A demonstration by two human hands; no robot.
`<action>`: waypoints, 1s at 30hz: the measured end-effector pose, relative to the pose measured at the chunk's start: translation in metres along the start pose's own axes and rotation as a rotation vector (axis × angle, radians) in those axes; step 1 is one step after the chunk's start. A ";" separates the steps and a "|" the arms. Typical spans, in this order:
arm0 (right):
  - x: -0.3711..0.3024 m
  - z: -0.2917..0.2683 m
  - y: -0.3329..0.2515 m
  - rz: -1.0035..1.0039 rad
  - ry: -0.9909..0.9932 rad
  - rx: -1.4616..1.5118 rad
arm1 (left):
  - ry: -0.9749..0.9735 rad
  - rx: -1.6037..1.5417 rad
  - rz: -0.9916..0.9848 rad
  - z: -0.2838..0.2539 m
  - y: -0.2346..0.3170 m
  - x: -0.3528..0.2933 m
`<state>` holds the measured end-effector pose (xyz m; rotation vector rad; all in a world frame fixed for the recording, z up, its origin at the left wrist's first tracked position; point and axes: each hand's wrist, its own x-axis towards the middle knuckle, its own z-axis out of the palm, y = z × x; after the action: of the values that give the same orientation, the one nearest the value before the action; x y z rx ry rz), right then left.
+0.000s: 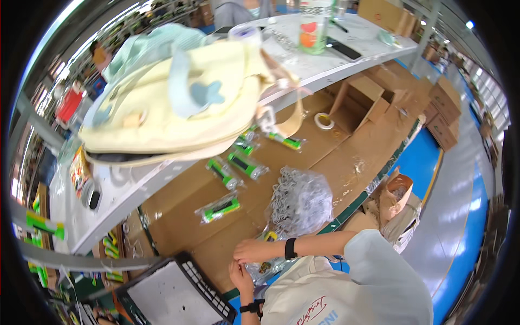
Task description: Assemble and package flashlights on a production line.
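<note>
My right hand reaches in from the right, a black band on its wrist, its fingers closed together. Just below it is my left hand, also with a black wristband, its fingertips pinched up against the right hand's. Whatever is between the fingers is too small or hidden to make out. A clear plastic bag with yellow and black items lies beside both hands, partly covered by the right forearm. Beyond them, a clear bag of white looped cords rests on the cardboard-covered bench.
Several bagged green-and-black items lie on the cardboard. A tape roll and an open box are farther back. A raised shelf bears a cream bag, a bottle and a phone. A black-edged tray sits lower left.
</note>
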<state>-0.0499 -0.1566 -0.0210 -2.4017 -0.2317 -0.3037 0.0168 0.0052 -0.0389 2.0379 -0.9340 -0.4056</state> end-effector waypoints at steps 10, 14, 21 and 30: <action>-0.029 -0.022 0.003 0.111 0.168 0.385 | -0.196 0.079 0.230 -0.007 0.035 0.022; -0.039 -0.023 -0.009 0.159 0.084 0.266 | -0.234 0.089 0.373 -0.020 0.054 0.026; -0.055 -0.013 -0.002 0.004 -0.003 0.073 | -0.232 0.202 0.414 -0.088 0.090 0.048; -0.041 -0.009 0.026 0.253 -0.247 0.142 | 0.140 0.021 -0.005 -0.131 0.032 0.055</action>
<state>-0.0845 -0.1852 -0.0424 -2.2917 -0.0560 0.1232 0.1142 0.0255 0.0682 2.0591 -0.8511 -0.2536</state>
